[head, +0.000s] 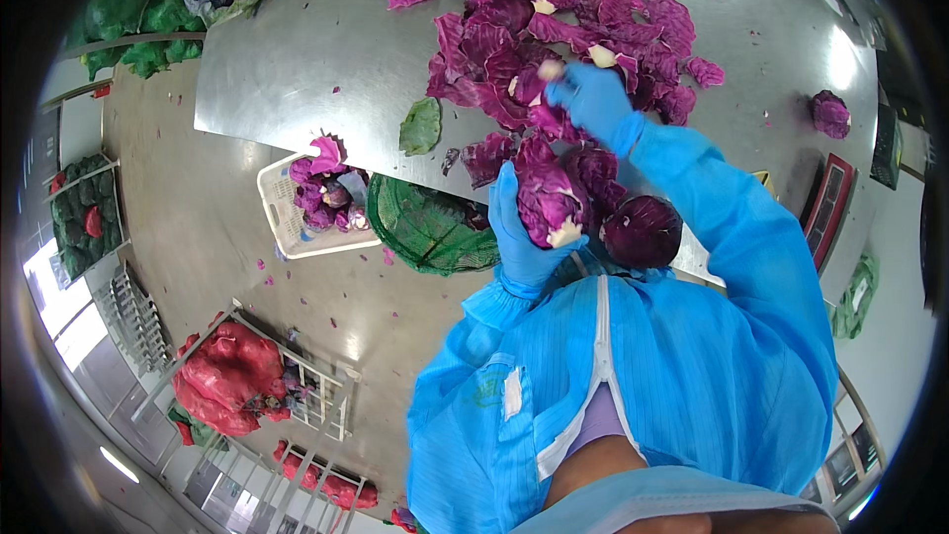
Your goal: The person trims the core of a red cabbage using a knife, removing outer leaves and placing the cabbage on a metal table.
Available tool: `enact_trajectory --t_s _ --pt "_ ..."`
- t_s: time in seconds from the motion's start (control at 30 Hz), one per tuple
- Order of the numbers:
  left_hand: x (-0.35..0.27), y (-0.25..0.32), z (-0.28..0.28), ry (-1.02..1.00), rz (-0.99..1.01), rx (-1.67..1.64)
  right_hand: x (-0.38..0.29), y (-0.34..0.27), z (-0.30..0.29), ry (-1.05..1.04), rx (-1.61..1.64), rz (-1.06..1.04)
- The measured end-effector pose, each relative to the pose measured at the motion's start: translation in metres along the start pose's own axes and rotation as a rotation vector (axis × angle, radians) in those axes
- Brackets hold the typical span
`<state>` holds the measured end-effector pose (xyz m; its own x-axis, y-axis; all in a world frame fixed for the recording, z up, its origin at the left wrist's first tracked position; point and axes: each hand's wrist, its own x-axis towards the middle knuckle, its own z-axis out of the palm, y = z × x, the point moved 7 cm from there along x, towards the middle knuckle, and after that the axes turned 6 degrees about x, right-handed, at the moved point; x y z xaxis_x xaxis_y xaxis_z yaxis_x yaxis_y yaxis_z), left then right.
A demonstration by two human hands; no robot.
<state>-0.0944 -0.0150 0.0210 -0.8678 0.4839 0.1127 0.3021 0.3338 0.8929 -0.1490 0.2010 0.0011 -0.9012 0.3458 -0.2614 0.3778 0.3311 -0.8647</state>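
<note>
My left hand (525, 237), in a blue glove, holds a red cabbage head (550, 200) at the near edge of the steel table (296, 81). Its pale cut stem faces me. My right hand (593, 100), also gloved, is over a pile of loose purple cabbage leaves (504, 37) beyond that head. A small pale piece (550, 70) shows blurred at its fingertips; whether the fingers grip it is unclear. Another whole red cabbage (641, 231), dark and glossy, rests right of the held one. A green leaf (420, 126) lies left of the pile.
Below the table's left edge stand a white plastic crate (278, 200) of purple cabbage pieces and a green mesh bag (430, 233). A small red cabbage (830, 114) sits at the table's right. Red net sacks (230, 378) fill a cart at lower left; green sacks (141, 0) are at upper left.
</note>
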Motion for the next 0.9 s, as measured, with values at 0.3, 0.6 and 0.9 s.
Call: enact_trajectory --t_s 0.3,0.6,0.9 --pt "-0.016 -0.025 0.003 0.007 -0.079 -0.173 -0.088 0.005 0.045 -0.732 0.073 0.232" --pt "-0.008 -0.021 0.003 -0.055 -0.032 -0.036 -0.087 -0.006 0.045 -0.342 -0.265 -0.482" --pt "-0.018 -0.029 -0.006 0.0 -0.002 -0.108 -0.036 0.01 0.018 -0.37 0.032 0.088"
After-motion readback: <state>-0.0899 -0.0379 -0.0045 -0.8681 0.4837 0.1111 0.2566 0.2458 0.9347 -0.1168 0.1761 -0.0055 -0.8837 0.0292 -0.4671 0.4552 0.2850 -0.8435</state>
